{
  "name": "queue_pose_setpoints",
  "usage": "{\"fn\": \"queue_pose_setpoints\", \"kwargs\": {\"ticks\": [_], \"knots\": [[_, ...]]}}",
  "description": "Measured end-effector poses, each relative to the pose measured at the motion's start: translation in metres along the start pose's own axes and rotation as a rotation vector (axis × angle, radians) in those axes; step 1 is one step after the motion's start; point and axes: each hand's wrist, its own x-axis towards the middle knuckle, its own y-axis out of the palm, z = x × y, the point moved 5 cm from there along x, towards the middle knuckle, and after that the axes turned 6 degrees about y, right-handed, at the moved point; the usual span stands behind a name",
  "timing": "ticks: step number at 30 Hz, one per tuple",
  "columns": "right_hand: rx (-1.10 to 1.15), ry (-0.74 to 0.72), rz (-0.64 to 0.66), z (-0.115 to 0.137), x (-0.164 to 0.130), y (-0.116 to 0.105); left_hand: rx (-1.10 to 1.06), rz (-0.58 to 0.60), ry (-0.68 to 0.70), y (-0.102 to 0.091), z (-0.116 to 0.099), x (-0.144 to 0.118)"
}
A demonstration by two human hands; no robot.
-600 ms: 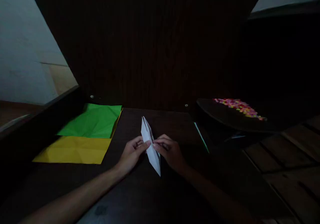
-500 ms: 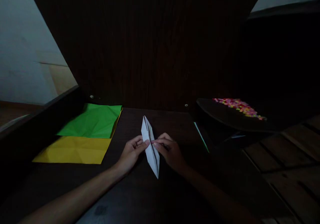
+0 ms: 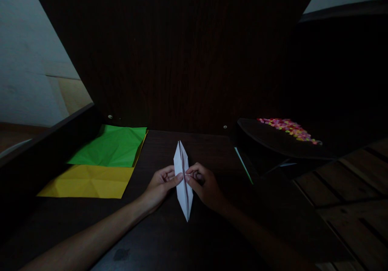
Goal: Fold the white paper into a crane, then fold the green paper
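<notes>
Folded paper: a white paper (image 3: 182, 182) folded into a long, narrow diamond with a crease down its middle, one point aimed away from the person and the other toward them. It sits at the centre of the dark counter (image 3: 169, 238), roughly upright in the view, its near tip low over the wood; whether that tip touches the surface cannot be told.

Left hand: the left hand (image 3: 160, 186) meets the paper's left edge at about mid-length. Its grip is nearly closed, thumb and forefinger pinching that edge, the other fingers curled under.

Right hand: the right hand (image 3: 204, 184) meets the right edge at the same height. Its grip is likewise pinched tight on the paper, fingertips drawn together at the edge, knuckles raised.

Paper relative to the grips: the diamond lies between the two hands, held at its widest part; both long points stick out free, one beyond the fingers, one nearer the person than the wrists.

Forearms: both run in from the lower corners and converge on the paper.

Coloured sheets: a green sheet (image 3: 112, 146) lies flat on the counter, well to the left of the hands, with a yellow sheet (image 3: 87, 181) just in front of it, the two overlapping or touching.

Right side: a dark tray (image 3: 273, 139) carries a heap of small multicoloured bits (image 3: 287, 127), well apart from the right hand.

Back: a dark wooden panel (image 3: 182, 61) stands behind the counter.
</notes>
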Motion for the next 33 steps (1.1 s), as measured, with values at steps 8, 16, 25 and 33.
{"fn": "queue_pose_setpoints", "kwargs": {"ticks": [8, 16, 25, 33], "knots": [[0.082, 0.07, 0.049, -0.005, 0.001, 0.002, 0.059, -0.003, -0.045, -0.003, 0.003, 0.0], [0.213, 0.124, 0.111, -0.007, 0.0, 0.004, 0.089, -0.029, -0.048, -0.003, -0.002, -0.001], [0.346, 0.234, 0.046, -0.015, 0.003, 0.005, 0.128, -0.053, -0.061, 0.0, -0.004, -0.003], [0.265, 0.302, 0.146, -0.014, 0.004, 0.009, 0.163, -0.001, -0.09, 0.0, -0.001, -0.004]]}}
